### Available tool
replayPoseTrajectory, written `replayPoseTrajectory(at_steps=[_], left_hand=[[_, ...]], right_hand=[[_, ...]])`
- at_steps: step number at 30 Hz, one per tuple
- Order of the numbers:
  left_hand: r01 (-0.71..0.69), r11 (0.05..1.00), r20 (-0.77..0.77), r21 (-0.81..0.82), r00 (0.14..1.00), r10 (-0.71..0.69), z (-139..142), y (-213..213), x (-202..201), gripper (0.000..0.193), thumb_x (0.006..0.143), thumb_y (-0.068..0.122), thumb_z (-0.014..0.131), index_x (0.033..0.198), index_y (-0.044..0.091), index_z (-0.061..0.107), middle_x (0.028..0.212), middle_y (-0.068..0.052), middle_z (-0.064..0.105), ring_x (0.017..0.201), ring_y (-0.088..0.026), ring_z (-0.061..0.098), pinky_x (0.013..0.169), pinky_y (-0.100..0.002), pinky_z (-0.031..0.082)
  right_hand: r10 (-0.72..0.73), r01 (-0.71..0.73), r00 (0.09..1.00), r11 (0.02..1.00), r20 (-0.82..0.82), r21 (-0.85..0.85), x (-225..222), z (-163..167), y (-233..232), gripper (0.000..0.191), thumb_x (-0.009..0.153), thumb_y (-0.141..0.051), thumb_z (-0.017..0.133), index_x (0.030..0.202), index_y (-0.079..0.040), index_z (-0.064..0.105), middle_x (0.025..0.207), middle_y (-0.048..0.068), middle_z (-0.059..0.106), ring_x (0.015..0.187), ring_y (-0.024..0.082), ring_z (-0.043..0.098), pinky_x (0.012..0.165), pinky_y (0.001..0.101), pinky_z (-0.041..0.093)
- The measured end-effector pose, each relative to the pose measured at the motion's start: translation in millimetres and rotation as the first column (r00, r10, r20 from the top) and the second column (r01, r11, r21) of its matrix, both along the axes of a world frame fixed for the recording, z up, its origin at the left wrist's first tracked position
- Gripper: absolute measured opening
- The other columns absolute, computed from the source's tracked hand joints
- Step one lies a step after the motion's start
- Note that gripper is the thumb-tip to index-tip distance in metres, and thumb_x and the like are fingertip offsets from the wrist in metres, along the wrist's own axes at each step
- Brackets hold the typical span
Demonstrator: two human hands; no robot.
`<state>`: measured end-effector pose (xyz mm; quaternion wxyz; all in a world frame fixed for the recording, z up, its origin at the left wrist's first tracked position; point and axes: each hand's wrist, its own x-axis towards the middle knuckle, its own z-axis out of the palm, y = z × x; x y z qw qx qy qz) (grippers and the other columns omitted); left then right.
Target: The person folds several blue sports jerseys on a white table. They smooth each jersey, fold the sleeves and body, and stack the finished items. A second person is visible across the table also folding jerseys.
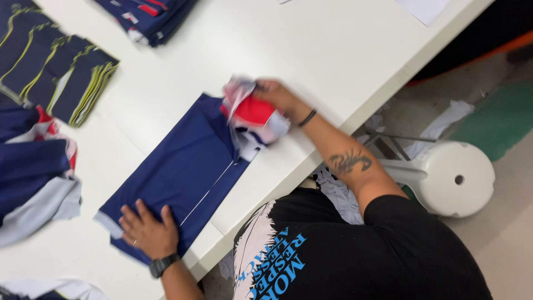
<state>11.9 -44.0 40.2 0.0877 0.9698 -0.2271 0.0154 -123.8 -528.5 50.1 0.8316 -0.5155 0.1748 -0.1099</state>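
Navy blue cloth panel with a thin white stripe lies flat on the white counter, and its long axis runs on a diagonal, from the near end by my left hand up and away to the far end by my right hand. My left hand rests on the near end with the fingers spread open and flat; they press the cloth down and close on nothing. My right hand is at the far end, where the fingers are closed around a bunched piece of red, white and grey cloth. This piece sits over the far corner of the panel and looks blurred, so I cannot tell if it is joined to the panel. The panel thus lies between my two hands, and the stripe runs along the same diagonal.

To the left on the counter there is a stack of navy pieces with yellow-green edges, and beside it a loose heap of navy, red and grey cloth. Another navy stack lies at the far edge. A white plastic stool stands on the floor at my right.
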Motion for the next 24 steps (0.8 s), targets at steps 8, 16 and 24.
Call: replayPoseTrajectory(at_steps=[8, 16, 24], left_hand=[[-0.064, 0.995, 0.082, -0.082, 0.994, 0.071, 3.4, 37.6, -12.7, 0.078, 0.107, 0.060, 0.051, 0.161, 0.005, 0.044, 0.169, -0.029, 0.030, 0.153, -0.052, 0.028, 0.118, -0.074, 0.020], [-0.161, 0.986, -0.011, -0.036, 0.987, 0.161, -6.8, 35.8, 1.0, 0.076, 0.104, 0.057, 0.055, 0.161, 0.007, 0.044, 0.169, -0.026, 0.027, 0.152, -0.052, 0.026, 0.121, -0.069, 0.019], [-0.245, 0.969, -0.084, 0.012, 0.966, 0.245, 3.7, 50.1, 6.1, 0.080, 0.101, 0.060, 0.055, 0.163, 0.012, 0.040, 0.171, -0.021, 0.020, 0.155, -0.050, 0.018, 0.121, -0.070, 0.012]], right_hand=[[-0.823, 0.364, 0.556, 0.119, 0.112, -0.924, -135.4, 43.4, -111.0, 0.047, 0.106, -0.041, 0.071, 0.133, -0.004, 0.062, 0.121, 0.012, 0.061, 0.102, 0.021, 0.064, 0.088, 0.0345, 0.056], [-0.380, 0.099, 0.910, -0.192, 0.167, -0.976, -68.8, 65.7, 13.8, 0.078, 0.109, -0.058, 0.070, 0.156, 0.001, 0.049, 0.159, 0.026, 0.042, 0.146, 0.045, 0.042, 0.122, 0.0541, 0.035], [0.028, -0.185, 0.981, -0.139, -0.190, -0.973, -26.6, 9.5, 13.9, 0.089, 0.086, -0.057, 0.074, 0.152, -0.005, 0.045, 0.151, 0.020, 0.049, 0.136, 0.039, 0.047, 0.114, 0.0542, 0.033]])
